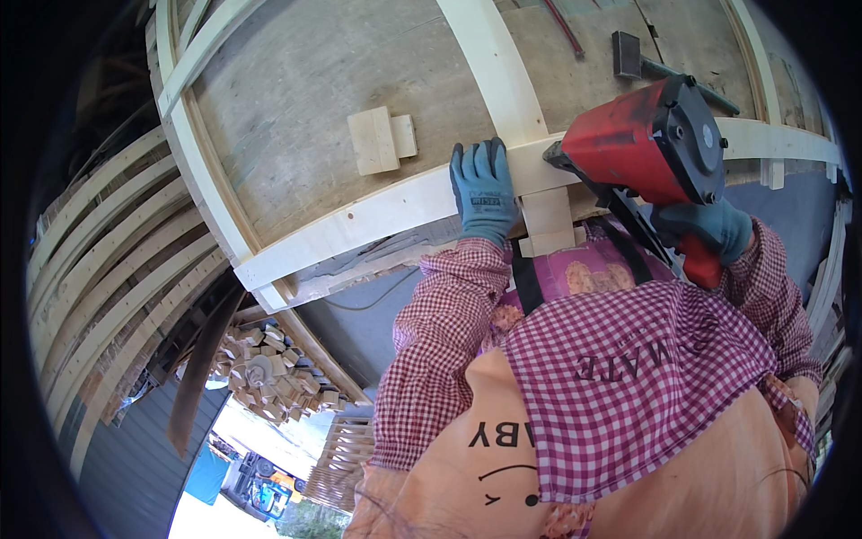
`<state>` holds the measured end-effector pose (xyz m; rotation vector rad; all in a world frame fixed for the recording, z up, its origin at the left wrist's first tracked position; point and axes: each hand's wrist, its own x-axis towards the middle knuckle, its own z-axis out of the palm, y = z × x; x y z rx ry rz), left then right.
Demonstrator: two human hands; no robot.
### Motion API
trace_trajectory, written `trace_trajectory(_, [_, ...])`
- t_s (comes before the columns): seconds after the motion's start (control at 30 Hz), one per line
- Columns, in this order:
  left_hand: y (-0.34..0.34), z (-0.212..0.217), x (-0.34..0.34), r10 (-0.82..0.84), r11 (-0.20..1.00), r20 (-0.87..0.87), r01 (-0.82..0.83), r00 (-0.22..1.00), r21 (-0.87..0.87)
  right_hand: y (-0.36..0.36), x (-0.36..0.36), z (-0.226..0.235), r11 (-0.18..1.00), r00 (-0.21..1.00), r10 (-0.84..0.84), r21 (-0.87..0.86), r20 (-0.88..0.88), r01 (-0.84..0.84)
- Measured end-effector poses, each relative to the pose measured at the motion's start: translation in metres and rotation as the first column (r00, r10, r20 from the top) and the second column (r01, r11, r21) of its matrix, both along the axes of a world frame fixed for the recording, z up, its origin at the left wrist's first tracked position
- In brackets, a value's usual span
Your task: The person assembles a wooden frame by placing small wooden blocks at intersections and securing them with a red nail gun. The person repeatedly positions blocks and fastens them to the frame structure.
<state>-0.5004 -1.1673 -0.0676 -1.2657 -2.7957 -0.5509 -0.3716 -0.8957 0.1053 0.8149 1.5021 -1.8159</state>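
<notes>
My right hand (723, 229), in a blue-grey glove, is wrapped round the handle of a red and black nail gun (628, 135). The gun's nose is at the long front wooden slat (359, 220), close to where a crosswise slat (494, 67) meets it. Also gloved, my left hand (485, 193) grips the front slat just left of that joint, its fingers reaching over the far edge. Under the joint, a short wood block (548, 220) sticks out toward me. Whether the gun's tip touches the wood, I cannot tell.
Two small wood blocks (375, 142) lie on the worn plywood tabletop (305, 81) inside the frame. A hammer (627, 56) and a thin red bar (566, 31) lie farther back. Long curved-looking slats (117, 234) are stacked at left, above a heap of wood offcuts (278, 373).
</notes>
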Motion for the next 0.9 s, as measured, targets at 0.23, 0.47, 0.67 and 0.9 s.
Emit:
trace_trajectory(0.23, [0.000, 0.001, 0.001, -0.003, 1.000, 0.040, 0.003, 0.999, 0.005, 0.001, -0.003, 0.003, 0.999, 0.999, -0.006, -0.041, 0.035, 0.007])
trace_trajectory(0.47, [0.001, 0.004, 0.000, 0.006, 1.000, 0.032, -0.006, 0.999, 0.002, 0.002, -0.010, 0.011, 0.989, 0.990, 0.141, 0.038, 0.020, -0.142])
trace_trajectory(0.67, [0.000, 0.000, 0.001, 0.009, 1.000, 0.032, -0.009, 0.999, -0.007, -0.005, -0.016, 0.019, 0.977, 0.985, 0.159, 0.154, -0.060, -0.149])
trace_trajectory(0.9, [0.001, -0.001, 0.001, 0.007, 1.000, 0.011, -0.007, 1.000, -0.007, -0.003, -0.024, 0.021, 0.988, 0.993, 0.114, 0.101, 0.011, -0.114])
